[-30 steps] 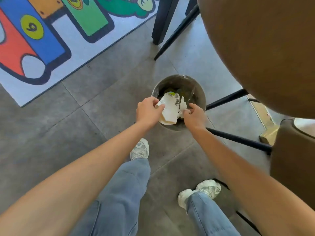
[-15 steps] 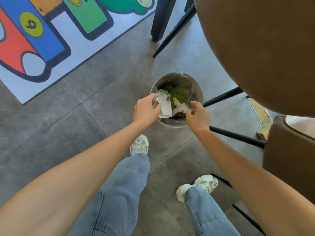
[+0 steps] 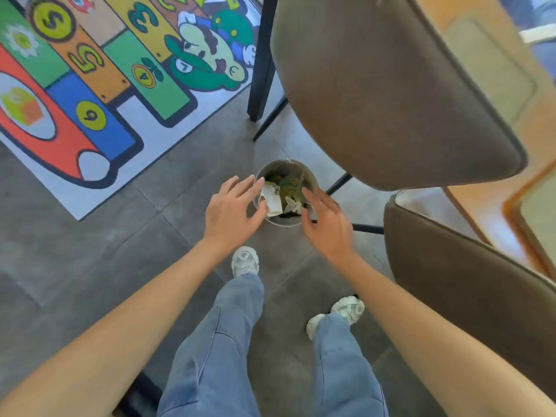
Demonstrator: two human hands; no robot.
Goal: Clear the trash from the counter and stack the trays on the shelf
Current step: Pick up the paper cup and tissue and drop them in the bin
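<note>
left hand [image 3: 230, 210], just left of the bin [image 3: 313, 182]: fingers spread wide, palm down, holding nothing. bin, centre, on the floor: a white carton [image 3: 271, 200] leans against its left wall with crumpled paper [image 3: 292, 205] beside it, both above green scraps. right hand [image 3: 326, 224], just right of the bin: fingers open and loose, empty. the trash appears to lie inside the rim, so the drop looks done; both hands would best lift straight up, clear of the rim, to avoid tipping the bin toward the chair legs [image 3: 338, 183].
</note>
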